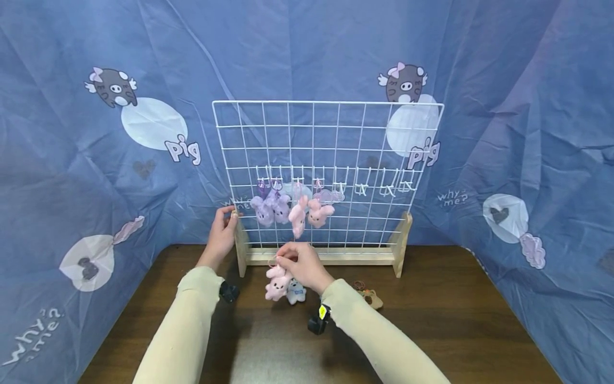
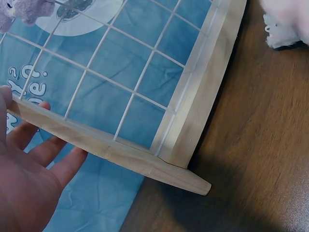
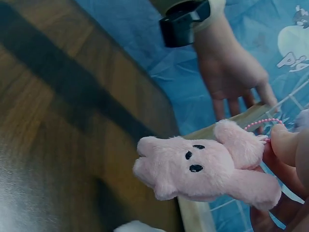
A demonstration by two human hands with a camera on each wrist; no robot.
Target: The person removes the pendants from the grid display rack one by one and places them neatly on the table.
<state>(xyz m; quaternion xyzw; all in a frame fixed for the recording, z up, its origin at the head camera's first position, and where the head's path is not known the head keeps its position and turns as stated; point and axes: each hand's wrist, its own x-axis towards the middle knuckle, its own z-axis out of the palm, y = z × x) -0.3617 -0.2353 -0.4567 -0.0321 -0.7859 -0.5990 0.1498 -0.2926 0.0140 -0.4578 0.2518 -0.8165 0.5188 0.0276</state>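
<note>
My left hand (image 1: 223, 233) holds the wooden side post (image 2: 108, 147) of a white wire grid rack (image 1: 313, 128), thumb in front and fingers behind. By its beaded pink chain, a pink plush bunny keychain (image 3: 203, 166) hangs from my right hand (image 1: 307, 264), which pinches the chain in front of the rack's wooden base. Just behind this bunny, a pale grey-blue plush keychain (image 1: 296, 292) appears in the head view. On the rack's left hooks hang two purple plush keychains (image 1: 263, 210) and two pink plush keychains (image 1: 299, 216).
Several hooks (image 1: 362, 189) on the rack's right half carry no plush. A tan plush keychain (image 1: 371, 298) lies on the brown wooden table (image 1: 268, 352), right of my right hand. Blue printed cloth (image 1: 307, 48) surrounds the table at the back and sides.
</note>
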